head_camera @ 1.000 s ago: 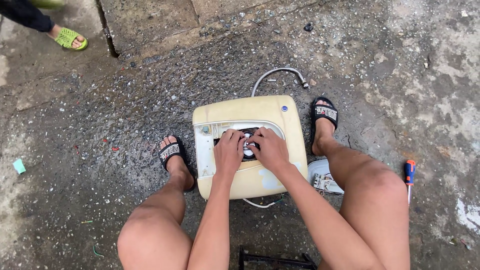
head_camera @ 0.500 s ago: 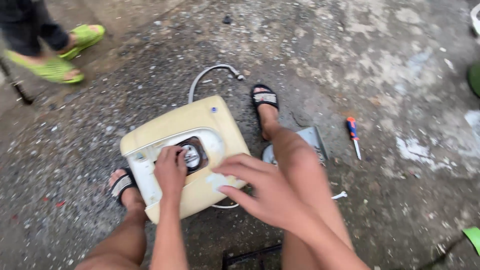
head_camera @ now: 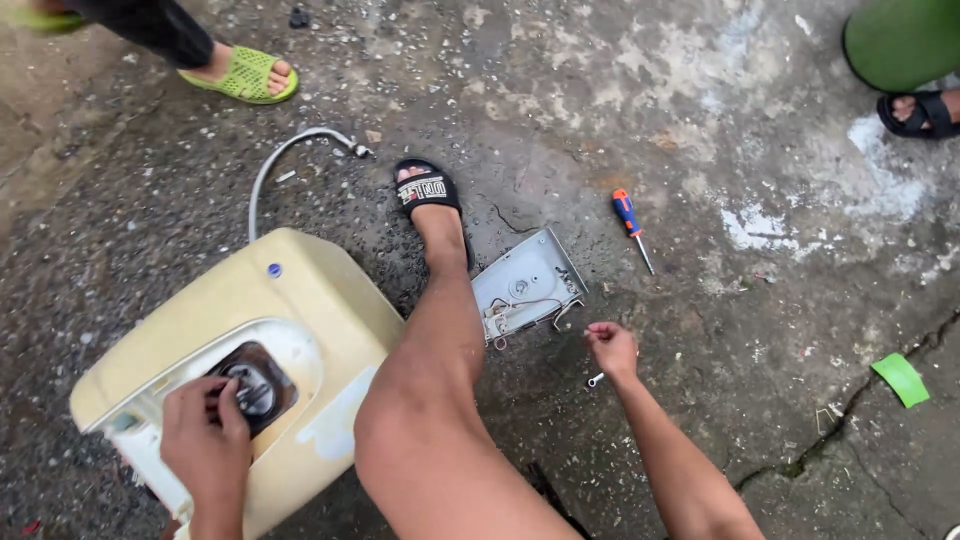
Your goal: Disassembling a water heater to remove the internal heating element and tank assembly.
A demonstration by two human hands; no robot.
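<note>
A cream-yellow water heater lies on the wet concrete in front of me. My left hand rests in its open front recess, fingers curled on a round black part. My right hand is out to the right beyond my right knee, low over the ground, with the fingertips pinched together. I cannot see whether anything small is between them. A small metal piece lies just below that hand. The heater's grey cover plate, with wires on it, lies just left of that hand.
A screwdriver with an orange and blue handle lies past the plate. A grey hose curves from the heater. My right foot in a black sandal is planted between them. Other people's feet stand at top left and top right. A green scrap lies at the right.
My right hand has left the heater's recess and swung out right, down to the ground by the cover plate. My view has turned right. The left hand stays on the round part.
</note>
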